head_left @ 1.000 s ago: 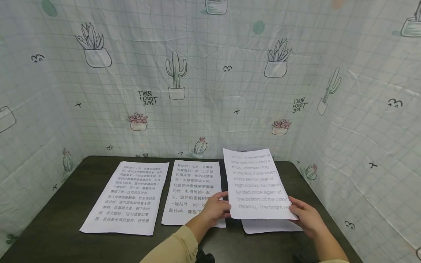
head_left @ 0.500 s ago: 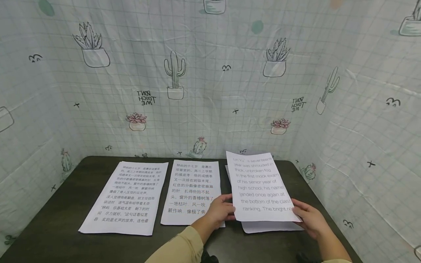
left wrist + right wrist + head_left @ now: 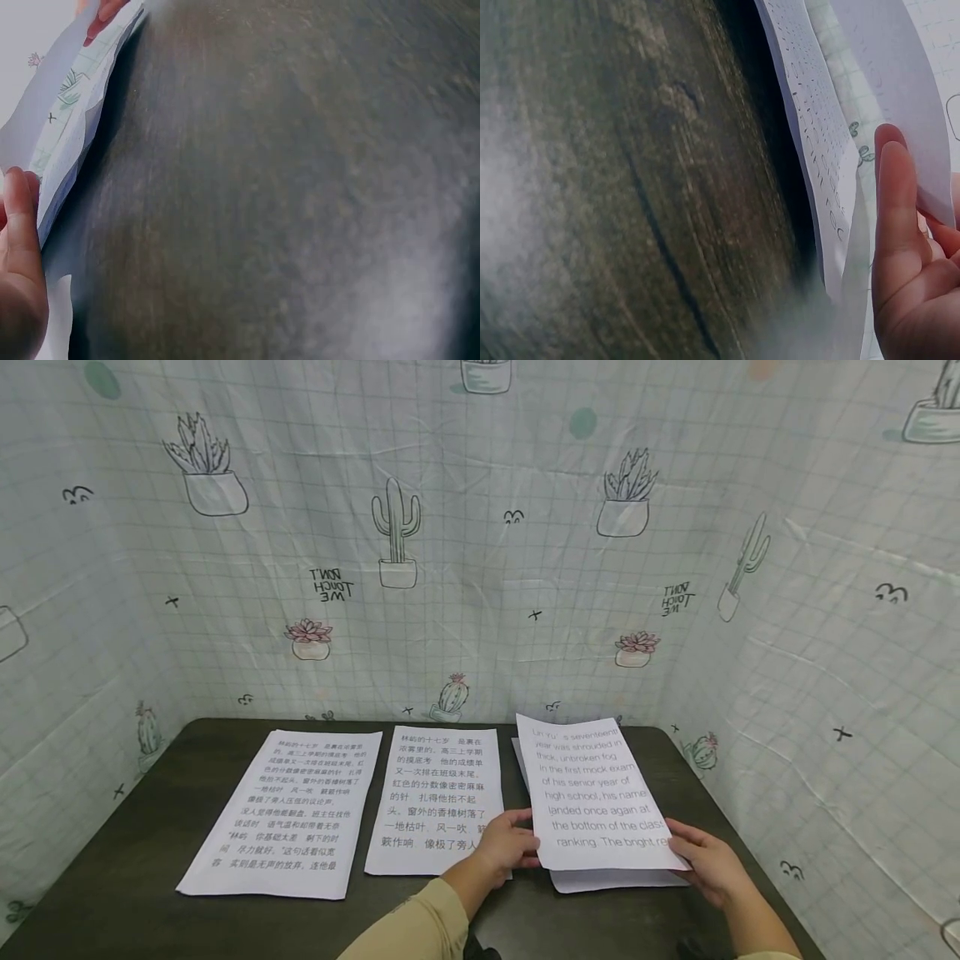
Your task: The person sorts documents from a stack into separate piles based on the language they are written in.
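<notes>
A printed sheet of paper (image 3: 596, 797) with large English text is raised above a paper stack (image 3: 618, 882) at the right of the table. My left hand (image 3: 504, 845) pinches its lower left edge. At the lower right corner, my right hand (image 3: 711, 865) grips it between thumb and fingers. The right wrist view shows the thumb and fingers of my right hand (image 3: 915, 277) on the lifted sheet (image 3: 907, 82), with a gap to the stack (image 3: 814, 142) below. The left wrist view shows a similar gap beside my left hand (image 3: 21, 277).
Two more paper piles with Chinese text lie on the dark table (image 3: 112, 877): a middle pile (image 3: 431, 793), partly behind my left hand, and a left pile (image 3: 281, 814). A cactus-patterned curtain (image 3: 480, 552) surrounds the back and sides.
Both hands have moved slightly right and down with the sheet, bringing it lower over the stack. More of the stack's left edge shows. The other two piles stay in place.
</notes>
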A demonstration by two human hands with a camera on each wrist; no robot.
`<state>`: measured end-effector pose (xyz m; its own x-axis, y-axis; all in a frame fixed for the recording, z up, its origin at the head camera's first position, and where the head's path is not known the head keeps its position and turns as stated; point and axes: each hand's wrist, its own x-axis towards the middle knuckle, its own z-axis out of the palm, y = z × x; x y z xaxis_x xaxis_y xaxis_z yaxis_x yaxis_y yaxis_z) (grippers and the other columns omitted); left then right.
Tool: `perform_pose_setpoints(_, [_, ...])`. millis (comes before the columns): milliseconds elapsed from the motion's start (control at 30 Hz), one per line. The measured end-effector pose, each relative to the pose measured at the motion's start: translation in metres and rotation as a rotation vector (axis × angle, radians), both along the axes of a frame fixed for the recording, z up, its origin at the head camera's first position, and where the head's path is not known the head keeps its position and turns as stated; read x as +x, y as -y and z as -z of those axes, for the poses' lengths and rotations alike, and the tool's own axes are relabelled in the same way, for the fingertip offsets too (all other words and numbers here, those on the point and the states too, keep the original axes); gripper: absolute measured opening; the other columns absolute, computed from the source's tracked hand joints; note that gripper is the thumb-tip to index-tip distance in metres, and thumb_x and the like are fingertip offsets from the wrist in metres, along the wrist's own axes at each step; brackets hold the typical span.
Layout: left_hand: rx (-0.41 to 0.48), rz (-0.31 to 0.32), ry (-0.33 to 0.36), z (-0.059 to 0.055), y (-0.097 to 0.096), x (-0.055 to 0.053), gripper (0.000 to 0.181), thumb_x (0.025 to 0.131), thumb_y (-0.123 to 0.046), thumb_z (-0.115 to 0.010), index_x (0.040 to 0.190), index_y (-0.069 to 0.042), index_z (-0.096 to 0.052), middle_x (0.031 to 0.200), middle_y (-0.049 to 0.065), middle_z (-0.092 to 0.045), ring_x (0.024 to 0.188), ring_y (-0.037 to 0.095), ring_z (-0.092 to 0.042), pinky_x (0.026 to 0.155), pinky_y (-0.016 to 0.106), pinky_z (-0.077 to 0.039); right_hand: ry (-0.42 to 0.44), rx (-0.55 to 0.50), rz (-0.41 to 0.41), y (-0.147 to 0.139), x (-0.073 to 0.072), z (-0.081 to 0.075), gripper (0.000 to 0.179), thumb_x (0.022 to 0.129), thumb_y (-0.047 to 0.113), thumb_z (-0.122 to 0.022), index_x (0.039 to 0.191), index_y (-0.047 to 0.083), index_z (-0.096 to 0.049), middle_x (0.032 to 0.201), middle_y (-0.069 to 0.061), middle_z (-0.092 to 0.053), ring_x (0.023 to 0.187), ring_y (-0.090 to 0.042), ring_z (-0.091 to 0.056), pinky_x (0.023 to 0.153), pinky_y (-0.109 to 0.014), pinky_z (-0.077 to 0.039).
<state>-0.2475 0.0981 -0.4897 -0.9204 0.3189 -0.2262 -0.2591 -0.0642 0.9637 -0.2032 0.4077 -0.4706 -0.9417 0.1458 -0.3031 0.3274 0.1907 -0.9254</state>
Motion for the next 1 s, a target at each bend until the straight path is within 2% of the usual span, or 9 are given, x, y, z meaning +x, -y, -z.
perform_pose_setpoints(500, [-0.057,-0.007,0.015,0.0016,-0.0006,0.0024,0.051,0.083,0.009,-0.06,0.134,0.005,-0.053,0.093,0.012,-0.069,0.069,0.012,-0.066,0.061,0.03,-0.06,0.003,-0.002,0.009,-0.0015,-0.001,0.0056,0.058,0.099,0.005,-0.045,0.148,-0.015,-0.02,0.095,0.011,-0.065,0.084,-0.004,-0.065,0.075,-0.026,-0.058])
perform_pose_setpoints(933, [-0.039,0.008,0.034,0.0,0.0007,0.0045,0.051,0.083,0.008,-0.059,0.133,0.011,-0.051,0.094,0.015,-0.069,0.073,0.015,-0.069,0.064,0.032,-0.061,0.037,0.026,0.057,-0.0011,0.0006,0.0068,0.058,0.1,0.01,-0.047,0.148,-0.013,-0.024,0.1,0.01,-0.064,0.083,-0.002,-0.062,0.073,-0.025,-0.057])
perform_pose_setpoints(1000, [-0.039,0.011,0.037,-0.0007,0.0013,0.0051,0.051,0.084,0.007,-0.059,0.134,0.012,-0.05,0.095,0.015,-0.069,0.073,0.015,-0.069,0.064,0.031,-0.061,0.043,0.04,0.06,-0.0015,0.0011,0.0066,0.059,0.1,0.012,-0.048,0.148,-0.013,-0.024,0.103,0.005,-0.065,0.083,-0.001,-0.061,0.073,-0.024,-0.056])
